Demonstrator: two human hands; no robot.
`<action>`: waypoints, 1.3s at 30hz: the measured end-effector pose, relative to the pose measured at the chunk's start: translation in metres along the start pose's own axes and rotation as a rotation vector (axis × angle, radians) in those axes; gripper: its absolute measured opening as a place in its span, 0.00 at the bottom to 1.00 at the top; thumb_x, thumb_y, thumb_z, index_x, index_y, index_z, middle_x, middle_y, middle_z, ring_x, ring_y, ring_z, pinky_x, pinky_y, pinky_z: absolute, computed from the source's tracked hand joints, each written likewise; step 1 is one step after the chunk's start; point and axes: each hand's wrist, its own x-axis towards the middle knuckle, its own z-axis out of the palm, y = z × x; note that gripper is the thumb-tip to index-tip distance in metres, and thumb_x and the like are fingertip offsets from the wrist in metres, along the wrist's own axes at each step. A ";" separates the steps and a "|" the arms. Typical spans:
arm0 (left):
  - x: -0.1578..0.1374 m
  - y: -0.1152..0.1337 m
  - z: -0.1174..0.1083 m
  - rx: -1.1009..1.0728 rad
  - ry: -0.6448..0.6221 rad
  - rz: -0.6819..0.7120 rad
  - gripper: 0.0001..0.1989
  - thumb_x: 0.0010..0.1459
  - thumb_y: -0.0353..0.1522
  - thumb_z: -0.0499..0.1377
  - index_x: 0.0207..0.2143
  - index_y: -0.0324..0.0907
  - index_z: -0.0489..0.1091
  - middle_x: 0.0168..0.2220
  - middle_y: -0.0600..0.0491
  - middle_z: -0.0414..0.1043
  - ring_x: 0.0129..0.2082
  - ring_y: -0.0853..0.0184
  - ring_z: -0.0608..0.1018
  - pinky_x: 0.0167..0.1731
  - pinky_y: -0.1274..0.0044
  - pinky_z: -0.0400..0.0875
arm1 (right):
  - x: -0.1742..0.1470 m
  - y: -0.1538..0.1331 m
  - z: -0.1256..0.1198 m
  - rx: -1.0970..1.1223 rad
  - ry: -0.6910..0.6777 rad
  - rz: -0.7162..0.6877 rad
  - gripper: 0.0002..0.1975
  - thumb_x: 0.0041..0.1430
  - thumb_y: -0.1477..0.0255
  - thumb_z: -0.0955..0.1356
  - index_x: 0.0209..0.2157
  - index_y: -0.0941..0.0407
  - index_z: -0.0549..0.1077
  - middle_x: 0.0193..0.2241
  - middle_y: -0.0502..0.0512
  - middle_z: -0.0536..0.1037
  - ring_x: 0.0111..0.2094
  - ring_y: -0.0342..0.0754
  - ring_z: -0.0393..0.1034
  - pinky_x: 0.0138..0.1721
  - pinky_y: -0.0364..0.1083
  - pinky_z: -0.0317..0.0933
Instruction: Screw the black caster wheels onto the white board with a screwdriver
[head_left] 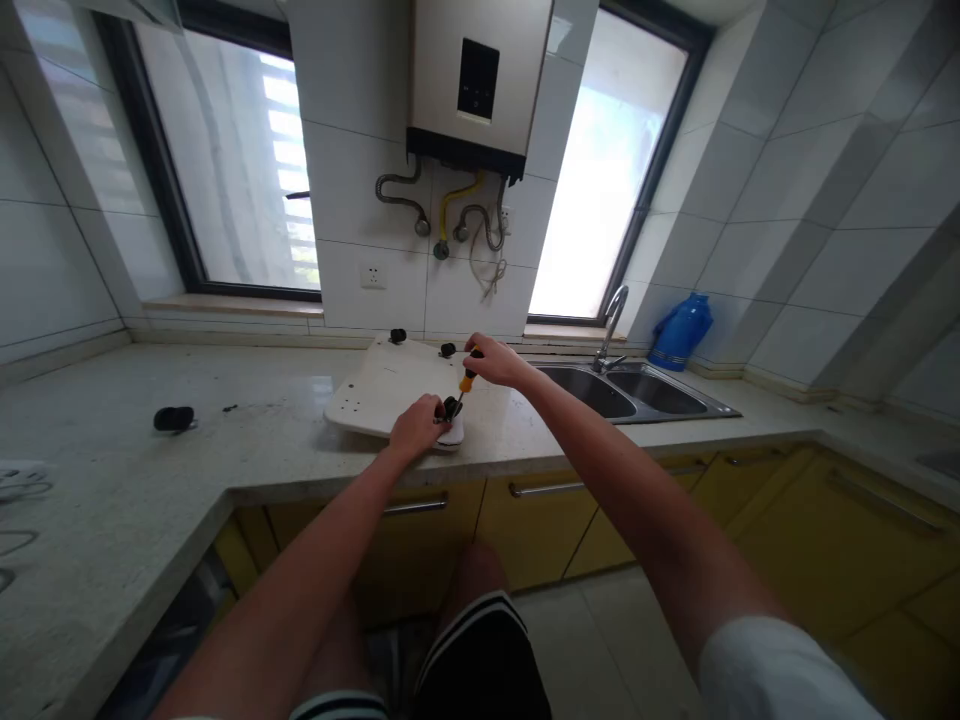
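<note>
Screwdriver [468,378], orange-and-black handle, gripped in closed right hand [491,360], shaft angled down toward a small black fitting [450,407]. Left hand [416,428] curled around that fitting, pinning it at the near edge of a white board [382,385]. Board lies flat on the counter [247,440], just left of the steel sink [637,392]. Two more black fittings [397,335] on the board's far edge. Separate black part [174,419] well apart to the left. Blue jug [681,332] beyond the sink.
</note>
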 end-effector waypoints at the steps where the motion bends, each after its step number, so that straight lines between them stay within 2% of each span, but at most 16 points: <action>1: 0.001 0.000 0.000 -0.020 0.010 -0.006 0.14 0.64 0.34 0.68 0.51 0.45 0.74 0.55 0.48 0.78 0.49 0.60 0.82 0.44 0.73 0.71 | 0.000 0.000 0.000 0.003 0.003 -0.004 0.17 0.70 0.59 0.67 0.55 0.50 0.75 0.47 0.56 0.84 0.48 0.54 0.77 0.47 0.47 0.66; 5: 0.003 -0.004 0.001 -0.112 -0.009 0.027 0.36 0.62 0.31 0.68 0.69 0.50 0.60 0.65 0.48 0.73 0.49 0.64 0.82 0.44 0.74 0.73 | 0.000 -0.002 0.001 -0.016 0.042 0.015 0.22 0.73 0.51 0.63 0.47 0.54 0.78 0.48 0.64 0.83 0.51 0.60 0.76 0.47 0.51 0.65; 8: 0.007 -0.008 0.002 -0.155 -0.044 0.070 0.40 0.62 0.28 0.65 0.73 0.52 0.57 0.63 0.50 0.76 0.47 0.65 0.83 0.45 0.74 0.74 | 0.000 -0.004 0.001 -0.014 0.033 -0.019 0.16 0.72 0.58 0.64 0.51 0.52 0.77 0.47 0.60 0.84 0.49 0.57 0.77 0.47 0.49 0.65; 10: 0.009 -0.012 0.003 -0.163 -0.044 0.088 0.39 0.62 0.25 0.62 0.74 0.50 0.58 0.60 0.49 0.77 0.46 0.64 0.83 0.47 0.74 0.75 | -0.001 -0.006 0.000 -0.010 0.019 -0.045 0.16 0.70 0.61 0.66 0.54 0.50 0.76 0.46 0.57 0.84 0.47 0.55 0.77 0.46 0.48 0.65; 15: 0.013 -0.017 0.004 -0.158 -0.020 0.135 0.32 0.63 0.22 0.56 0.68 0.48 0.70 0.54 0.46 0.74 0.52 0.60 0.81 0.55 0.71 0.75 | -0.005 -0.008 -0.001 -0.041 0.062 0.025 0.22 0.72 0.52 0.63 0.47 0.55 0.78 0.46 0.67 0.83 0.47 0.61 0.77 0.45 0.52 0.65; 17: 0.014 -0.019 0.004 -0.167 -0.008 0.148 0.28 0.65 0.22 0.54 0.64 0.46 0.73 0.54 0.45 0.74 0.53 0.60 0.81 0.58 0.70 0.74 | -0.006 -0.008 -0.002 -0.027 0.053 -0.004 0.19 0.72 0.55 0.63 0.49 0.53 0.77 0.46 0.64 0.83 0.46 0.59 0.77 0.45 0.50 0.64; 20: 0.014 -0.021 0.004 -0.188 0.008 0.163 0.25 0.67 0.23 0.52 0.62 0.44 0.72 0.59 0.44 0.72 0.54 0.61 0.81 0.60 0.70 0.74 | -0.009 -0.006 -0.003 0.015 0.010 -0.088 0.18 0.70 0.58 0.66 0.56 0.51 0.74 0.44 0.56 0.84 0.42 0.53 0.76 0.41 0.46 0.63; 24: 0.014 -0.023 0.006 -0.220 -0.028 0.192 0.26 0.66 0.21 0.50 0.63 0.45 0.68 0.62 0.46 0.76 0.56 0.62 0.82 0.59 0.70 0.75 | -0.009 -0.003 -0.003 0.018 0.041 -0.069 0.20 0.71 0.52 0.64 0.44 0.55 0.76 0.41 0.61 0.83 0.41 0.55 0.74 0.40 0.48 0.60; 26: 0.014 -0.024 0.006 -0.225 -0.047 0.207 0.27 0.66 0.20 0.50 0.64 0.46 0.66 0.60 0.48 0.79 0.58 0.61 0.81 0.60 0.69 0.75 | -0.010 0.000 -0.001 0.033 0.054 -0.074 0.18 0.71 0.55 0.63 0.44 0.54 0.75 0.41 0.60 0.82 0.40 0.54 0.73 0.39 0.47 0.58; 29: 0.013 -0.023 0.005 -0.217 -0.044 0.225 0.28 0.64 0.20 0.51 0.64 0.46 0.66 0.57 0.48 0.80 0.58 0.61 0.81 0.60 0.69 0.74 | -0.013 0.005 0.002 0.076 0.056 -0.115 0.17 0.66 0.60 0.66 0.53 0.52 0.71 0.40 0.54 0.82 0.37 0.51 0.72 0.37 0.46 0.56; 33: 0.010 -0.022 0.003 -0.169 0.002 0.182 0.22 0.63 0.26 0.58 0.59 0.44 0.69 0.53 0.46 0.78 0.51 0.60 0.81 0.51 0.71 0.77 | -0.018 0.012 0.006 0.096 0.113 -0.132 0.19 0.62 0.61 0.67 0.53 0.52 0.69 0.39 0.54 0.80 0.37 0.51 0.70 0.37 0.46 0.55; 36: 0.008 -0.019 0.003 -0.095 0.011 0.130 0.11 0.61 0.31 0.65 0.47 0.43 0.76 0.47 0.47 0.77 0.46 0.58 0.81 0.49 0.70 0.75 | -0.021 0.015 0.011 0.104 0.142 -0.145 0.17 0.63 0.62 0.66 0.51 0.52 0.68 0.40 0.54 0.79 0.38 0.51 0.69 0.38 0.46 0.54; 39: 0.007 -0.014 0.004 -0.021 0.002 0.078 0.06 0.61 0.36 0.68 0.39 0.43 0.79 0.45 0.46 0.77 0.46 0.56 0.81 0.48 0.70 0.73 | -0.022 0.015 0.015 0.076 0.165 -0.101 0.17 0.69 0.54 0.64 0.48 0.52 0.69 0.37 0.56 0.79 0.36 0.53 0.69 0.38 0.47 0.54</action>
